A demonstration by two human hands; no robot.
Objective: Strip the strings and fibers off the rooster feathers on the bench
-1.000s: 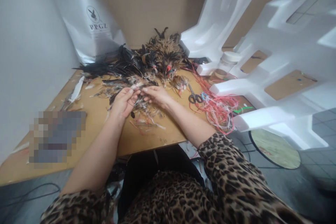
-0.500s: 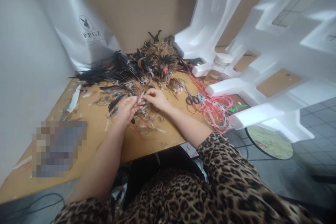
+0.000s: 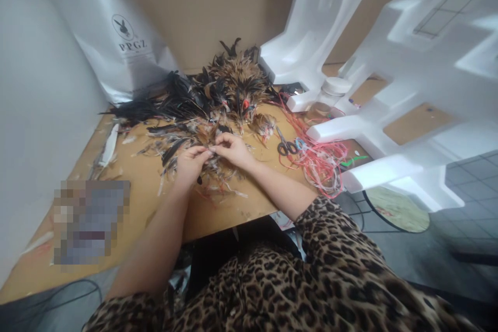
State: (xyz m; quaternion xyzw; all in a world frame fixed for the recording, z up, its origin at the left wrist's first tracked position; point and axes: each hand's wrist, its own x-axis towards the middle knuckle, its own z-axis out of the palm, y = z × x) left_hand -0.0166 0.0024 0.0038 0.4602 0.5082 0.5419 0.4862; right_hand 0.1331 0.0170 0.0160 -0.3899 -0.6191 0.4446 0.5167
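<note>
Looming on the right-hand side, a big moulded white foam packing piece stands propped at the board's edge, walling the work in. Below it, the flat brown wooden board carries everything, low enough for both forearms to rest. Beyond the hands sits the large heap of black and tawny-brown feathers, piled at the far side so single ones can be drawn toward the body. Right of the right hand, a loose tangle of pink and red cord and small black-handled scissors lie within easy reach. Now the hands: left hand and right hand meet fingertip to fingertip, both pinched narrow on a small tuft of thin loose feathers, held just above the scattered litter.
</note>
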